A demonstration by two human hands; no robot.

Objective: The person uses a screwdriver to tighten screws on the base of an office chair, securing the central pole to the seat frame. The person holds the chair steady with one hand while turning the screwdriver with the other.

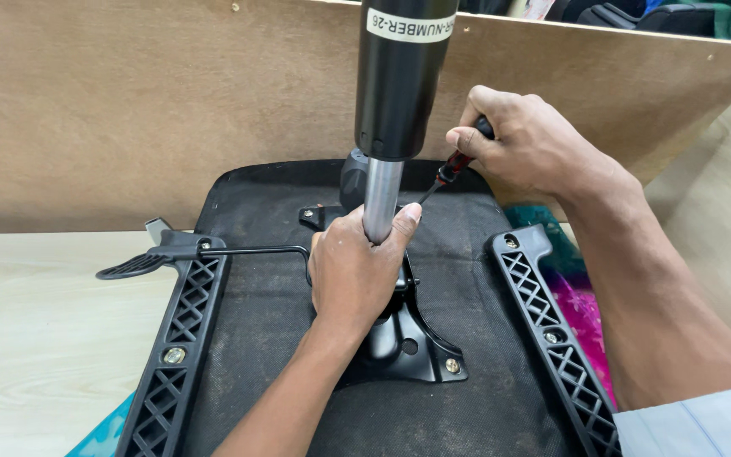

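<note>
An upturned office chair seat (255, 338) with black fabric lies on the bench. A black metal mechanism plate (416, 347) is bolted to its middle. From the plate rises a gas lift cylinder (395, 76), black above and silver below. My left hand (357, 271) grips the silver shaft near its base. My right hand (526, 144) holds a screwdriver (454, 173) with a red and black handle, its tip pointing down-left toward the shaft's foot.
Two black lattice armrest brackets (184, 330) (552, 322) run along the seat's sides. A black lever (154, 258) sticks out to the left. A brown board wall (129, 101) stands behind. Pale wooden bench top (35, 338) lies at left, colourful cloth (581, 305) at right.
</note>
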